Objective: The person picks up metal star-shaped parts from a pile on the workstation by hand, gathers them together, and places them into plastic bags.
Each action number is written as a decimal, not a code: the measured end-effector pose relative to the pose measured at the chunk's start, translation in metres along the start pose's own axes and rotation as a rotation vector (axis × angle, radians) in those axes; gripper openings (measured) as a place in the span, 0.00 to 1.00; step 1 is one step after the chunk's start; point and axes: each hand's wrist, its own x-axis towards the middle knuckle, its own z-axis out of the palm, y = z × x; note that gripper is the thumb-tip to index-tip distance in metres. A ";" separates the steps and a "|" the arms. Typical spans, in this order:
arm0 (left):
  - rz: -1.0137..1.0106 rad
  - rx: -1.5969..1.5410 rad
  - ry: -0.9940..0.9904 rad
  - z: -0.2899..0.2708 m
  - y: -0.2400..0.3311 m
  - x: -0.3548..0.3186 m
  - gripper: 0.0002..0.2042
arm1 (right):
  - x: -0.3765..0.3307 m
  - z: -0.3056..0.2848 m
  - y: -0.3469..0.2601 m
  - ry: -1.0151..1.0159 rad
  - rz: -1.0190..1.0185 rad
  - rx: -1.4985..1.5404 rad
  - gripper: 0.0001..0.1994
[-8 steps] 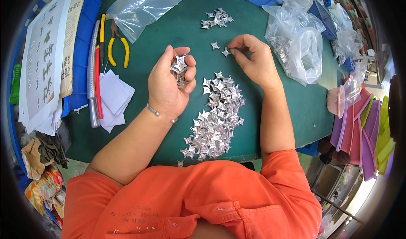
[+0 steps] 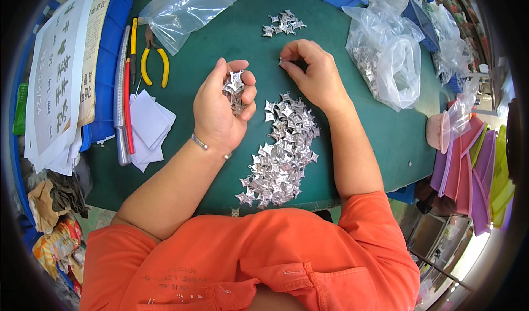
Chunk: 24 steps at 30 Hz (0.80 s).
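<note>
My left hand [image 2: 221, 107] is curled round a small bunch of silver star-shaped charms [image 2: 234, 86], which show between its palm and fingers. Thumb and forefinger of my right hand [image 2: 315, 74] pinch a single silver star charm [image 2: 280, 61], mostly hidden by the fingertips. Between my forearms lies a large heap of the same charms [image 2: 284, 148], each with a little loop at one point. Farther off, beyond my right hand, is a smaller pile of star charms [image 2: 284, 23] on the green tabletop [image 2: 237, 41].
Left of my hand lie yellow-handled pliers [image 2: 154, 63], a red pen-like tool [image 2: 129, 107], a metal-bladed cutter [image 2: 121, 123] and white paper slips [image 2: 149, 129]. A clear plastic bag [image 2: 193, 11] lies at the back. On the right stands a bag of metal parts [image 2: 380, 63], near a pink cup [image 2: 437, 132].
My right hand has moved left and slightly up over the two loose charms, and now pinches one. Neither shows loose on the table now. My left hand has stayed still.
</note>
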 end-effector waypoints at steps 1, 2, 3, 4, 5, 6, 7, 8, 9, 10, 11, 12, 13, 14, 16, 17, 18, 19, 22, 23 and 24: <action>-0.002 -0.001 0.008 0.002 0.000 -0.001 0.15 | -0.001 -0.001 0.000 -0.019 0.015 0.006 0.09; -0.006 -0.001 0.018 0.003 0.000 -0.002 0.14 | -0.002 -0.002 -0.001 -0.038 0.031 0.014 0.09; -0.004 0.004 0.020 0.003 0.000 -0.002 0.14 | -0.002 -0.001 -0.002 0.004 -0.019 -0.002 0.09; -0.002 0.008 0.022 0.003 0.000 -0.002 0.14 | -0.002 0.001 -0.003 0.046 -0.069 -0.018 0.09; 0.000 0.011 0.021 0.003 0.000 -0.002 0.14 | -0.001 0.001 -0.004 0.090 -0.121 -0.037 0.09; -0.001 0.013 0.023 0.003 0.000 -0.002 0.14 | 0.000 -0.001 -0.003 0.054 -0.115 -0.050 0.09; -0.002 0.014 0.024 0.003 -0.001 -0.002 0.14 | 0.000 -0.002 0.000 0.019 -0.109 -0.063 0.09; -0.003 0.016 0.028 0.002 -0.001 -0.002 0.14 | 0.001 -0.003 0.002 -0.017 -0.102 -0.075 0.09; -0.004 0.018 0.028 0.003 -0.001 -0.002 0.14 | 0.001 -0.003 0.001 -0.014 -0.098 -0.093 0.09; -0.005 0.019 0.029 0.003 -0.001 -0.002 0.14 | 0.000 -0.003 0.000 -0.012 -0.093 -0.112 0.09; -0.006 0.021 0.031 0.004 0.000 -0.002 0.14 | -0.001 -0.003 -0.001 -0.009 -0.088 -0.129 0.09; -0.006 0.020 0.032 0.004 0.000 -0.002 0.14 | -0.001 -0.003 -0.002 -0.010 -0.093 -0.110 0.09; -0.006 0.019 0.033 0.005 0.001 -0.001 0.14 | -0.001 -0.004 -0.004 -0.010 -0.098 -0.090 0.09; -0.007 0.018 0.032 0.005 0.001 -0.002 0.14 | -0.002 -0.004 -0.005 -0.009 -0.101 -0.073 0.09; -0.009 0.016 0.030 0.003 -0.001 -0.002 0.14 | -0.002 -0.007 -0.002 -0.076 -0.137 -0.040 0.08; -0.004 0.015 0.030 0.002 0.000 -0.002 0.14 | -0.002 -0.008 0.000 -0.111 -0.160 -0.023 0.07; -0.005 0.012 0.027 0.002 0.000 -0.001 0.14 | -0.002 -0.011 0.001 -0.070 -0.164 -0.007 0.07; -0.006 0.009 0.024 0.002 0.001 -0.001 0.14 | -0.002 -0.015 0.003 -0.030 -0.169 0.010 0.08; -0.007 0.010 0.019 0.003 0.000 -0.003 0.15 | -0.008 -0.027 0.017 0.127 -0.079 -0.018 0.08; -0.005 0.015 0.012 0.004 0.000 -0.002 0.15 | -0.009 -0.029 0.020 0.187 -0.025 -0.025 0.07; -0.008 0.013 0.015 0.003 -0.001 -0.002 0.15 | -0.009 -0.032 0.019 0.186 0.061 0.010 0.07</action>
